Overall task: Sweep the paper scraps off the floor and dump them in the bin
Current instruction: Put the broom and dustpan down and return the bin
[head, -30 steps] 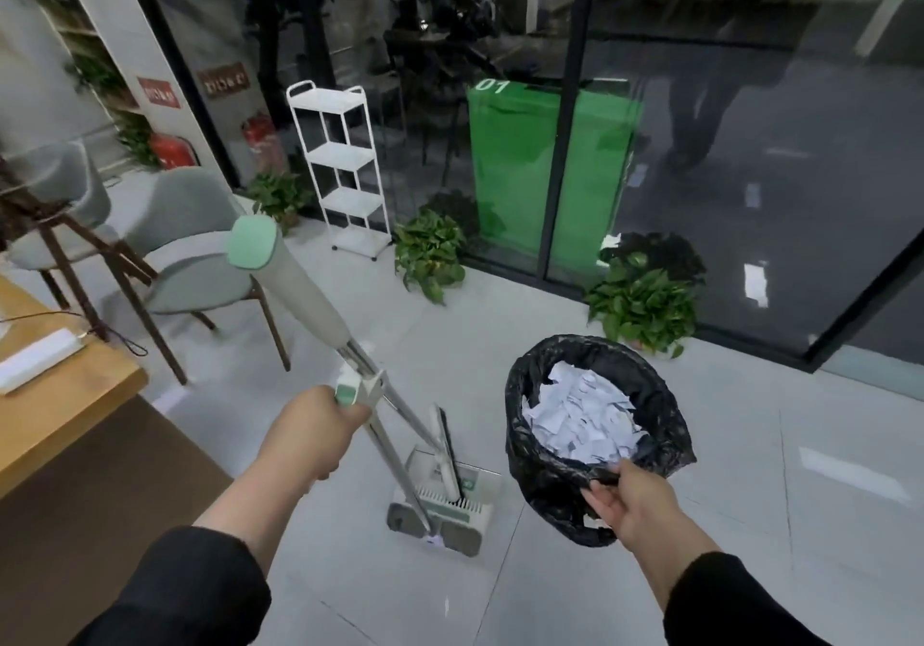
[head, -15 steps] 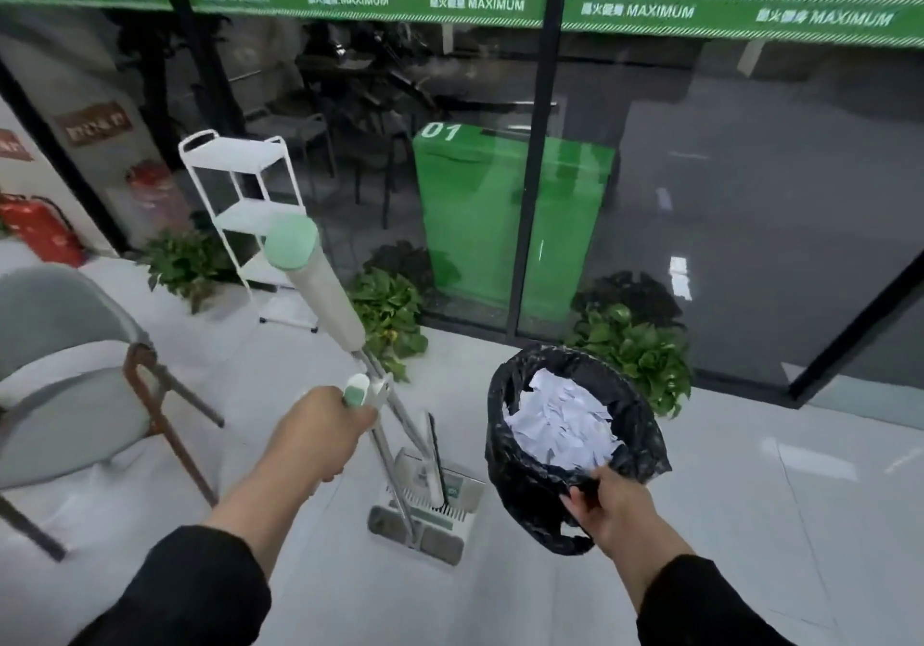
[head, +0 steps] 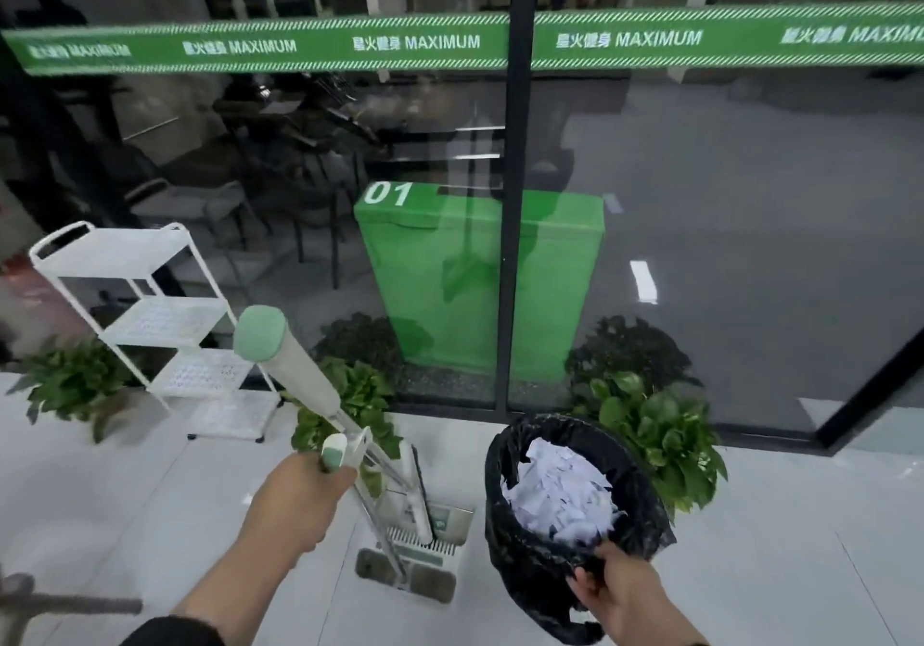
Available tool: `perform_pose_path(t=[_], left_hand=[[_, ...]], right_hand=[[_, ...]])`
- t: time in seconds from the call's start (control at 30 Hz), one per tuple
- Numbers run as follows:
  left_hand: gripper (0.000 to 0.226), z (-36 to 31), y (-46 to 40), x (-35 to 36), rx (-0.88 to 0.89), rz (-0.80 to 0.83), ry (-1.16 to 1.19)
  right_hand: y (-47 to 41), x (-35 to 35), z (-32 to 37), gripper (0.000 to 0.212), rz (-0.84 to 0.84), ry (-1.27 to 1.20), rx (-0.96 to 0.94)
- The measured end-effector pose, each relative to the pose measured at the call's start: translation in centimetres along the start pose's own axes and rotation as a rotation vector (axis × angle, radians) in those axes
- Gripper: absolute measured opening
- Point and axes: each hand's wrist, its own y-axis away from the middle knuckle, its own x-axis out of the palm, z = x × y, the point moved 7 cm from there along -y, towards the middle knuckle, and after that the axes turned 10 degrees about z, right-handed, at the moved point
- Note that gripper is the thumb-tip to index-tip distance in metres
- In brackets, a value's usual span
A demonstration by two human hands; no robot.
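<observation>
Pale tiled floor [head: 800, 520], glossy. On it: white three-tier rack [head: 165, 345] left by the glass, three potted plants [head: 655, 430] along the glass wall, dustpan [head: 420, 550] standing centre. Chair leg [head: 60, 605] bottom-left corner.

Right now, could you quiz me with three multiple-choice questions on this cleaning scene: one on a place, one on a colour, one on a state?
1. Where are the paper scraps?
A on the shelf rack
B in the black-lined bin
C on a chair

2. What colour caps the broom handle?
A red
B pale green
C black

3. What does the right hand do?
A hangs idle
B grips the bin's rim
C waves

Answers: B, white scraps fill the liner; B, the handle's end is mint; B, fingers curl over the rim.
</observation>
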Motion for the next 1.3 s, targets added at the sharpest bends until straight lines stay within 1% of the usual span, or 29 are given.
perform_pose_path(t=[0.07, 0.23, 0.4, 0.47, 0.53, 0.6, 0.67, 0.8, 0.93, 1.03, 1.1, 1.2, 1.3], left_hand=[[0.035, -1.7, -4.4, -0.7, -0.005, 0.007, -0.001], [0.035, -5.2, -13.7, -1.7, 0.007, 0.012, -0.016], [0.035, -8.1, -22.3, -2.8, 0.003, 0.038, -0.055], [0.035, -8.9, -25.4, -2.9, 0.011, 0.051, -0.072], [0.036, -9.4, -29.0, -2.8, 0.015, 0.081, -0.068], [0.036, -9.5, -32.2, -2.4, 0.017, 0.116, -0.081], [0.035, -9.6, -34.5, -1.8, 0.017, 0.144, -0.095], [0.033, -8.9, -38.5, -0.6, -0.006, 0.161, -0.098], [0.028, -8.2, -41.3, 1.2, -0.033, 0.165, -0.053], [0.025, -7.8, -43.0, 2.5, -0.054, 0.155, -0.007], [0.025, -7.9, -43.9, 3.1, -0.059, 0.146, 0.021], [0.027, -7.4, -45.4, 3.9, -0.074, 0.139, 0.079], [0.033, -7.0, -47.2, 4.8, -0.028, 0.112, 0.113]], right_hand=[[-2.9, 2.4, 2.4, 0.018, -0.021, -0.02, -0.004], [-9.0, 7.5, 7.0, 0.007, -0.065, -0.066, 0.004], [-13.9, 11.2, 10.4, 0.003, -0.139, -0.087, 0.013], [-15.9, 11.9, 10.8, 0.006, -0.188, -0.081, 0.027], [-18.2, 13.3, 11.3, 0.006, -0.197, -0.083, 0.035], [-21.0, 14.1, 11.5, 0.011, -0.227, -0.07, 0.041], [-23.4, 14.8, 11.4, 0.015, -0.239, -0.077, 0.057], [-28.6, 16.1, 10.8, 0.016, -0.224, -0.11, 0.071], [-33.7, 17.0, 10.3, 0.003, -0.226, -0.114, 0.104], [-38.1, 17.0, 10.1, 0.004, -0.231, -0.081, 0.133], [-41.2, 16.6, 9.6, 0.011, -0.231, -0.058, 0.137], [-45.8, 16.2, 8.7, 0.011, -0.225, -0.048, 0.128], [-50.8, 15.6, 7.3, 0.016, -0.209, -0.063, 0.126]])
